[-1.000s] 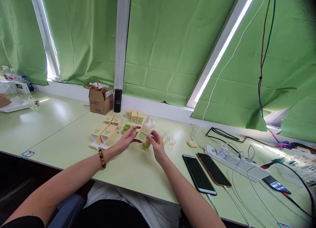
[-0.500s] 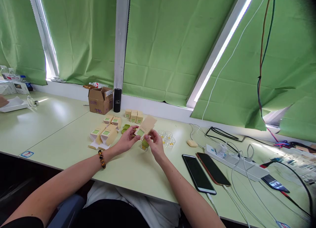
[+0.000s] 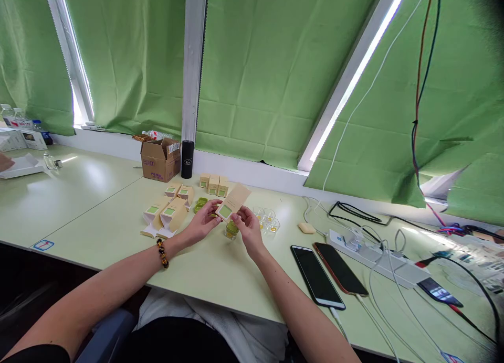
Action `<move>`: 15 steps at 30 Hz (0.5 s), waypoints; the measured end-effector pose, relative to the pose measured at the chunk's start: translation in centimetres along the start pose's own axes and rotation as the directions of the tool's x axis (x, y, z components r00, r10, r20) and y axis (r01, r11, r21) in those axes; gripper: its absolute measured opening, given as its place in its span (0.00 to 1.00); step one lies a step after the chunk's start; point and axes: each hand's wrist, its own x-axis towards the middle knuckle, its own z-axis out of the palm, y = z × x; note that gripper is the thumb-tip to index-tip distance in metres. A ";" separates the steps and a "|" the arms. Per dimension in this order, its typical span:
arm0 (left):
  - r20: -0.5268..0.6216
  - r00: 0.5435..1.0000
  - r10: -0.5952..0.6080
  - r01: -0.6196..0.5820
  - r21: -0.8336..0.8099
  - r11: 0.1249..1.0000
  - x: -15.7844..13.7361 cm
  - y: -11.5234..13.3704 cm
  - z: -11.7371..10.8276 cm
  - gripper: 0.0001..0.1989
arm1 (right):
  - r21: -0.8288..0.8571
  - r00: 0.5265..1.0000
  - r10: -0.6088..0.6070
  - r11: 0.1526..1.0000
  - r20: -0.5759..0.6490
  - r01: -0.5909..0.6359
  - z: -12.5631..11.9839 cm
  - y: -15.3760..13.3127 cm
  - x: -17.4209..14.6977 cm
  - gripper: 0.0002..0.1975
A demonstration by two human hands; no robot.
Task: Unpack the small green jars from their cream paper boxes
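Note:
Between both hands is a flat beige cardboard box (image 3: pixel 234 199) with a green square on its face, tilted up above the table. My left hand (image 3: pixel 203 220) pinches its left edge, and my right hand (image 3: pixel 249 227) grips the lower right corner with thumb in front. Just below the box stands a small glass jar (image 3: pixel 231 230) with green on top, partly hidden by it. Several green jars or lids (image 3: pixel 200 203) lie behind my left hand. Right of my right hand are several clear cups (image 3: pixel 269 219) with yellow in them.
Opened beige boxes (image 3: pixel 169 212) lie left of my hands, and small closed boxes (image 3: pixel 213 184) stand behind. A brown carton (image 3: pixel 159 161) and black bottle (image 3: pixel 187 159) are at the back. Two phones (image 3: pixel 318 276), a power strip (image 3: pixel 376 258) and cables occupy the right.
The box has tilted slightly and its green square faces up a little more. My right fingers have shifted a little; both hands otherwise keep their places.

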 end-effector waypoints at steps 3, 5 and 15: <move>-0.007 1.000 0.003 -0.003 0.015 1.000 0.1 0.0 0.0 0.24 | 0.010 1.000 -0.001 1.000 0.006 0.001 0.0 0.0 0.0 0.29; -0.017 1.000 -0.002 0.002 0.015 1.000 0.1 -0.1 -0.1 0.24 | 0.003 1.000 -0.006 1.000 0.010 0.005 0.0 -0.1 0.0 0.28; -0.020 0.999 0.028 -0.028 0.027 0.999 0.2 -0.5 -0.1 0.21 | 0.022 1.000 -0.003 1.000 0.012 0.002 0.4 -0.7 -0.4 0.27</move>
